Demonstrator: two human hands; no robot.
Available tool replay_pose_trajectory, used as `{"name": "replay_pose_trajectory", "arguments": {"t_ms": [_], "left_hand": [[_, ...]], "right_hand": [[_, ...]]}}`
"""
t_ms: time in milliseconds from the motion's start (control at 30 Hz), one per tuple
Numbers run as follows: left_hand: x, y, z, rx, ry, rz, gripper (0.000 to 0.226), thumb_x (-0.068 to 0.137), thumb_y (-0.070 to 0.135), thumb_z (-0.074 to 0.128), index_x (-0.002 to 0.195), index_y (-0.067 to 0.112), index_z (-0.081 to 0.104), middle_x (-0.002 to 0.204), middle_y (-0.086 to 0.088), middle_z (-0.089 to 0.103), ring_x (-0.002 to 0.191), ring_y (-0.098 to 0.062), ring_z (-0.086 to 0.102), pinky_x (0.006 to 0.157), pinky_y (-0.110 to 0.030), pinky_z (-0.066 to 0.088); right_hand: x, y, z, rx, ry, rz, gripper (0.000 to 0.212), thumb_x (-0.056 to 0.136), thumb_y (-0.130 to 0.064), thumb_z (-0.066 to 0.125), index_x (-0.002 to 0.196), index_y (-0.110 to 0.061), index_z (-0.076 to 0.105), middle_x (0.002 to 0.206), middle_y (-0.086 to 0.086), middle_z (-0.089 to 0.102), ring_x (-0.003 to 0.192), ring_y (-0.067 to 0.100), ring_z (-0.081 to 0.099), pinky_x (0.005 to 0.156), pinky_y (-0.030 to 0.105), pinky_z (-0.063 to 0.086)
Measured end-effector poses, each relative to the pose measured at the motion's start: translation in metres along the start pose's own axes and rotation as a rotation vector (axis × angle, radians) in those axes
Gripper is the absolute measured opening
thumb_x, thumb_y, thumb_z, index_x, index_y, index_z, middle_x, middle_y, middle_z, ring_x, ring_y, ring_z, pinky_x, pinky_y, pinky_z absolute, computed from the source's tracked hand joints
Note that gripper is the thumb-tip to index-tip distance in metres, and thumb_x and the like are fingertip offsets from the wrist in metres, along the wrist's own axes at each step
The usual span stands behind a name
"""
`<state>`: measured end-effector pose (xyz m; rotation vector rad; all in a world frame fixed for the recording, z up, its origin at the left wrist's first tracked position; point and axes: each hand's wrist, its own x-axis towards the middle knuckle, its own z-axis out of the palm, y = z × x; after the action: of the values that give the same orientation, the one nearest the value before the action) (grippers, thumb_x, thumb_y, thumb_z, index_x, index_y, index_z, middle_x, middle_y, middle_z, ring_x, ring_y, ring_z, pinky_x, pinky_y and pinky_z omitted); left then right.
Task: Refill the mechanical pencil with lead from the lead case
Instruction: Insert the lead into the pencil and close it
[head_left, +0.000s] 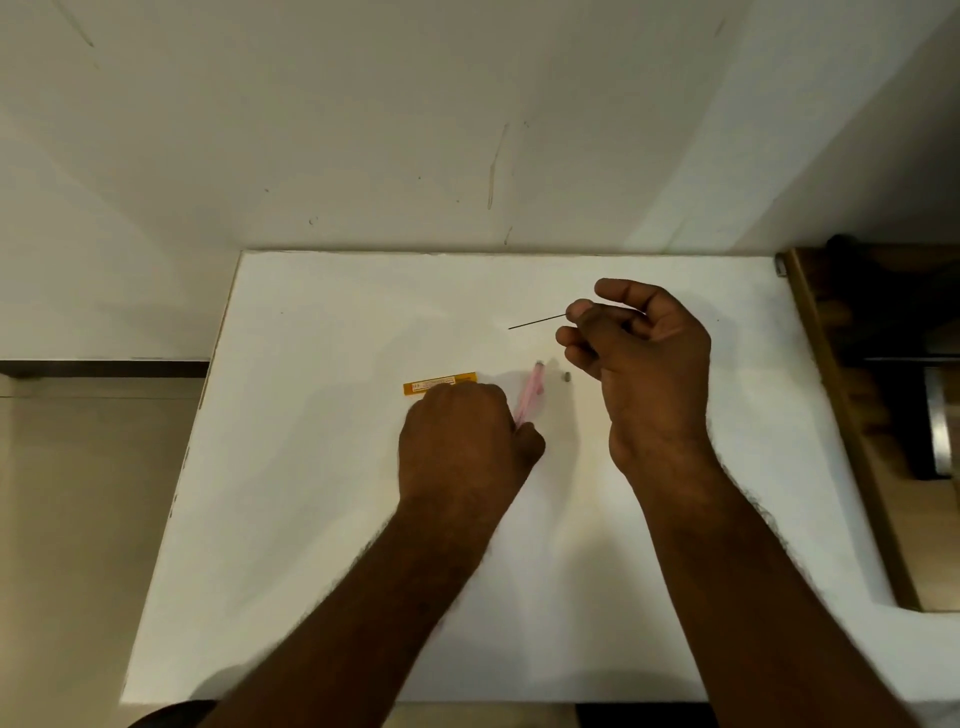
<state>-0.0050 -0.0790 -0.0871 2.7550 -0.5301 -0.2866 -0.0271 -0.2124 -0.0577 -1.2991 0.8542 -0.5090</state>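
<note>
Pinching a thin lead (537, 321) at one end, the right hand (641, 364) aims it toward the pink mechanical pencil (530, 391), which the left hand (462, 441) grips tilted for loading, beside the lead case (439, 383) on the tabletop (322, 467).

Table (311, 519): white top, bare across the left half, the near strip and the far strip by the wall; a hand could pass there freely.
Middle: crowded. Case (439, 382) lies flat, its near end touching the left hand (462, 441); pencil (530, 392) slants up from that fist; small cap (567, 376) sits just right of the pencil tip.
Above middle: lead (537, 321) sticks out leftward from the right hand (639, 364), held over the table.
Gap: a narrow lane between the two hands, holding the cap.
Far edge: wall (363, 130) closes it.
Right edge: wooden furniture (831, 364) blocks that side.
</note>
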Motion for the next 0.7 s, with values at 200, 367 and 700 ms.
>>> {"name": "replay_pose_trajectory", "arguments": {"t_ms": [200,367,700], "left_hand": [[0.0,-0.009,-0.031,-0.21,0.223,0.068,0.021,0.075,0.049,0.062,0.072,0.028,0.062,0.07,0.01,0.058,0.064,-0.012,0.053,0.055,-0.025,0.038],[0.001,-0.017,-0.037,-0.22,0.265,0.089,0.015,0.078,0.042,0.067,0.075,0.029,0.063,0.073,0.013,0.057,0.07,-0.011,0.052,0.056,-0.024,0.035],[0.004,-0.021,-0.038,-0.201,0.237,0.111,0.013,0.077,0.038,0.069,0.076,0.025,0.065,0.073,0.009,0.059,0.074,-0.016,0.053,0.061,-0.029,0.041]], "right_hand": [[-0.001,-0.006,-0.003,0.114,0.003,-0.029,0.025,0.097,-0.003,0.065,0.118,-0.012,0.056,0.109,0.018,0.069,0.077,0.029,0.08,0.071,0.036,0.065],[-0.004,-0.009,0.001,0.178,-0.02,-0.098,0.025,0.1,0.001,0.056,0.116,-0.017,0.048,0.11,0.015,0.061,0.071,0.032,0.079,0.065,0.037,0.063],[-0.005,-0.007,0.002,0.144,-0.038,-0.185,0.023,0.102,-0.002,0.052,0.111,-0.023,0.046,0.101,0.006,0.06,0.069,0.033,0.079,0.065,0.037,0.063]]}}
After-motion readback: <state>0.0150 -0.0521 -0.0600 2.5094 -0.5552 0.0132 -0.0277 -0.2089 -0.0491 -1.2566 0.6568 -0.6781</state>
